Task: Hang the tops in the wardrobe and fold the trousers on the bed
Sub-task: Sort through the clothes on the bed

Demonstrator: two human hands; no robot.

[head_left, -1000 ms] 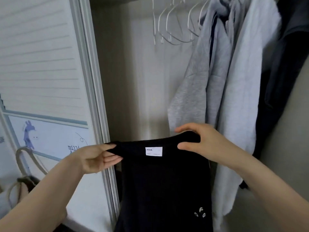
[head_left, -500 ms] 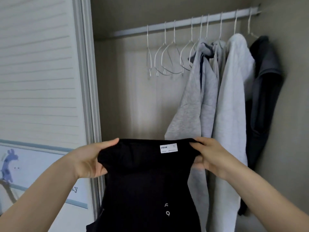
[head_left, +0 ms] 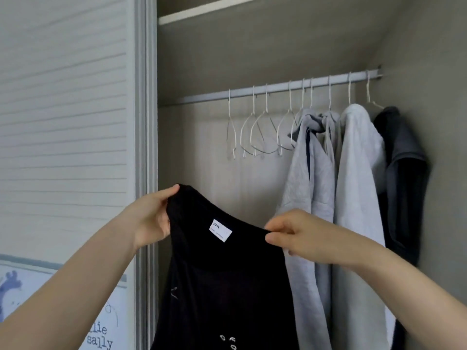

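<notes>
Black top (head_left: 222, 286) held up in front of the open wardrobe (head_left: 265, 46), below the rail (head_left: 278, 90). Left hand (head_left: 149, 218) grips the neckline at one shoulder, fingers curled over the fabric edge; right hand (head_left: 300, 236) pinches the other side of the neckline between thumb and fingers. Left side rides higher, so the collar slopes down to the right. White label (head_left: 220, 230) faces the camera, so the inside back of the neck is toward the person.

Judgement: two-point hold at the shoulders spreads the neck opening, ready to take a hanger. Body of the top hangs free below, out of frame at the bottom.

Empty hangers (head_left: 257, 132) hang at the left part of the rail; grey tops (head_left: 336, 198) and a dark top (head_left: 401, 178) hang at the right end. Top not yet on a hanger. Trousers and bed not in view.
</notes>
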